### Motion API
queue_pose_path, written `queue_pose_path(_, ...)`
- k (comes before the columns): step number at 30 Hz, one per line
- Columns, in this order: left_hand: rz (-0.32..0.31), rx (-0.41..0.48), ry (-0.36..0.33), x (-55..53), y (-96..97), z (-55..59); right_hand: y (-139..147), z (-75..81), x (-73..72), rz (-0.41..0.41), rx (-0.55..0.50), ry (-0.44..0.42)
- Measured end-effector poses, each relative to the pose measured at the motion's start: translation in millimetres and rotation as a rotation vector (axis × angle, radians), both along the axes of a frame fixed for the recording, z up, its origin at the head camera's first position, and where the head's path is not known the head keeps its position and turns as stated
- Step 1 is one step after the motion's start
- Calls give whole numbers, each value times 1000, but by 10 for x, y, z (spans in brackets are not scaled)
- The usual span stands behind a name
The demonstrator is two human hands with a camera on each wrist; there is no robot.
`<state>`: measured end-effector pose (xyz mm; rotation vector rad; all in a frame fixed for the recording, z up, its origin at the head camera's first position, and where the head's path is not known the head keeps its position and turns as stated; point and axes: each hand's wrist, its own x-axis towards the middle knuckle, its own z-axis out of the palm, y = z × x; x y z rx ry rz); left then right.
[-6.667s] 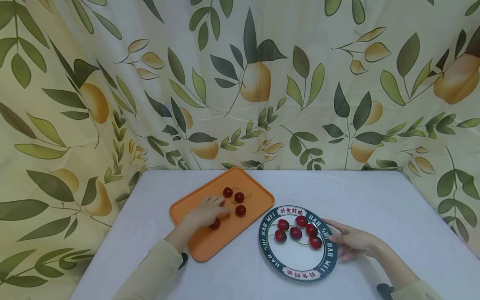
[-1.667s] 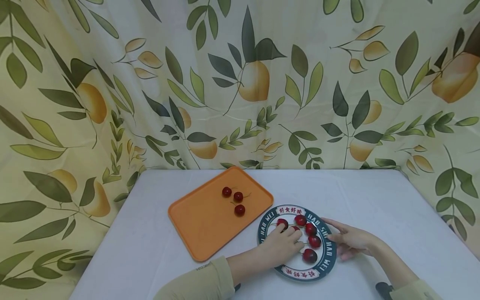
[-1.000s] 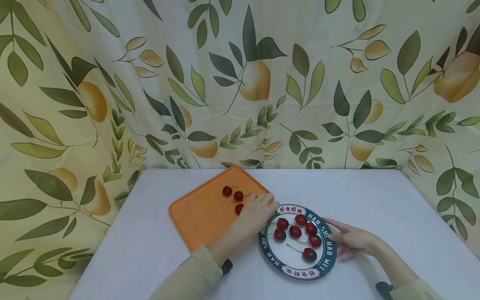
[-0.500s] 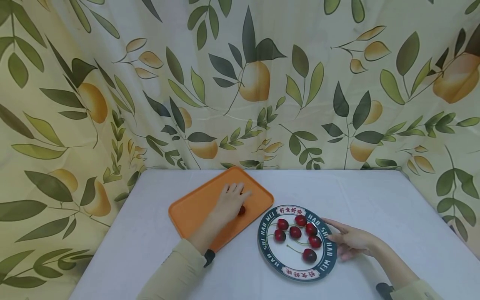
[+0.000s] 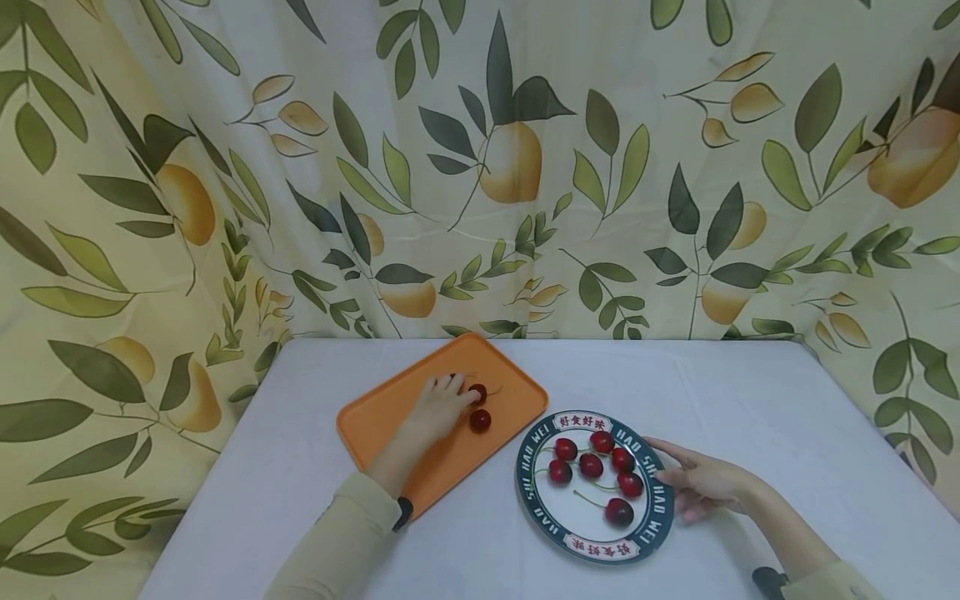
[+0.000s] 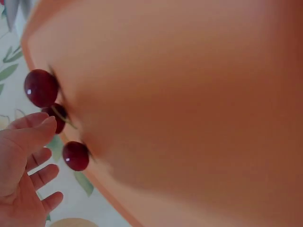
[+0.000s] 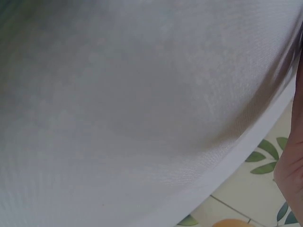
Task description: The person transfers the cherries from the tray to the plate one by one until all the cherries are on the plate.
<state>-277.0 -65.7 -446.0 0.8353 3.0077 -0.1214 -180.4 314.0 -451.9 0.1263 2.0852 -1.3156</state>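
My left hand [image 5: 435, 410] is over the orange tray [image 5: 408, 475], its fingers loosely bent and spread. Three dark red cherries lie on the tray. The left thumb crosses in front of the middle cherry [image 6: 57, 124]; another cherry [image 6: 41, 88] and a third cherry [image 6: 76, 156] lie to either side. No cherry is visibly pinched in the left hand [image 6: 23, 165]. At the right, my right hand [image 5: 712, 483] holds the rim of a round plate [image 5: 558, 525], thumb on top; its lower fingers are partly hidden. Several cherries [image 5: 591, 465] with stems rest on the plate.
A white cloth covers the table [image 5: 247, 500]. Behind it hangs a leaf-and-fruit patterned curtain [image 5: 480, 275]. Plate and tray stand close together, the tray to the left and slightly farther back.
One cherry has left the tray's near part and now lies at the plate's front. My left hand went from the plate back over the tray, then slightly left. The right hand stays put.
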Motion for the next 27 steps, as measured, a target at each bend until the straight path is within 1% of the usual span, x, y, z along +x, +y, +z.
queue_pose_path(2,1,-3,-17,1,-7,-8,1,-4,0,-2,1,-1)
queue_pose_path(8,8,-16,-40,-6,-15,-37,1,-13,2,-7,7,2)
queue_pose_path(14,13,-42,-46,-48,-36,-104,-2,-17,2,-14,12,4)
queue_pose_path(19,26,-17,-56,-83,-72,-155,-11,-12,6,-27,20,5)
queue_pose_path(23,32,-9,-70,-90,-82,-161,-14,-13,6,-33,27,6)
queue_pose_path(27,32,-21,-77,-84,-77,-147,-11,-18,3,-31,26,7)
